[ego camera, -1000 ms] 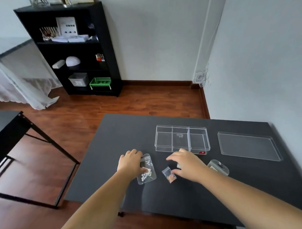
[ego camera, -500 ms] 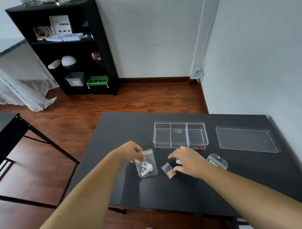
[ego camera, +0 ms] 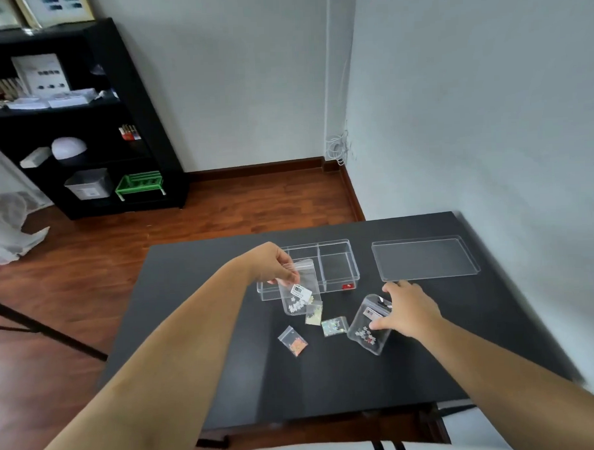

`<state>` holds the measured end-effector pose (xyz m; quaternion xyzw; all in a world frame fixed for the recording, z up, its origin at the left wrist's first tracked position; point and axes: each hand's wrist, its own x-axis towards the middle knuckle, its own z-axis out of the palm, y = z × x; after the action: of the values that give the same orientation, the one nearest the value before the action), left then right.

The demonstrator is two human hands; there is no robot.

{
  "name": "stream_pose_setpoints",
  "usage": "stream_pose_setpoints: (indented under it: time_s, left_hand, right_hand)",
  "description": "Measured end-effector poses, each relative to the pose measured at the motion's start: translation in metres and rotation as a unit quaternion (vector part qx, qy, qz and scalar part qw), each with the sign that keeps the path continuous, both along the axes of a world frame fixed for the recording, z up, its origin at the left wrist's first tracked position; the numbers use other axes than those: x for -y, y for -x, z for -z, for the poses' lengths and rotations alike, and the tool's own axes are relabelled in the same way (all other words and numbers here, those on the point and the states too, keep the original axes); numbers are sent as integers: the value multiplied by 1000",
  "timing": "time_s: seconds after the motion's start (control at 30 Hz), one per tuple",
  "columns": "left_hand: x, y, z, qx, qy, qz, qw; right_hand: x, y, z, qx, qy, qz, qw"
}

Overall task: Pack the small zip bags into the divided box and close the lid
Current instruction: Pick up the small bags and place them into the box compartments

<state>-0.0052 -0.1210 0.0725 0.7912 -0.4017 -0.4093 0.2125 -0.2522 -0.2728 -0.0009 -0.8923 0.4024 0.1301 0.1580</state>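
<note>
A clear divided box point(ego camera: 337, 267) stands open on the black table point(ego camera: 328, 375). Its clear lid point(ego camera: 424, 259) lies flat to the right. My left hand point(ego camera: 271, 264) pinches the top of a zip bag with white pieces point(ego camera: 299, 292) and holds it hanging in front of the box's left part. My right hand point(ego camera: 406, 310) rests on a rounded clear zip bag point(ego camera: 368, 326) on the table, fingers grasping its side. Three small zip bags lie between: an orange-filled one point(ego camera: 293, 341), a pale one point(ego camera: 314, 313) and a glittery one point(ego camera: 333, 325).
A black shelf unit point(ego camera: 83, 131) with a green rack and a grey bin stands against the far wall. Wooden floor lies left of the table, and a second black table's leg point(ego camera: 40, 329) shows at the left. A white wall runs close along the table's right side.
My left hand has lifted the bag with white pieces off the table toward the box. My right hand left the small bags and moved right onto the rounded bag.
</note>
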Motion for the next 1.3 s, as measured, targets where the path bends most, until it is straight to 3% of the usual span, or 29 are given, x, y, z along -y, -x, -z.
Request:
stream_pose_setpoints:
  time_s: [0.27,0.47,0.63,0.8,1.03,1.3]
  left_hand:
    - [11,16,12,15,10,0,1000]
    - [6,11,10,5,8,-17,1000]
    - [-1,2,-3,47,5,-25,999]
    - [-12,-18,-23,110,46,-89,989]
    - [-43,-43,-28,170,124,-203,956]
    - [-83,-62,-5,128,117,-238,956]
  right_hand:
    - [-7,3,7,-8,-43,47,998]
    - [17,10,-15,69,-158,57,983]
    - [46,-2,-61,127,-228,61,964]
    - [46,-49,-88,214,-197,38,956]
    - [13,-123,-86,256,-122,-17,959]
    - [-23,-177,-54,230,-109,-31,967]
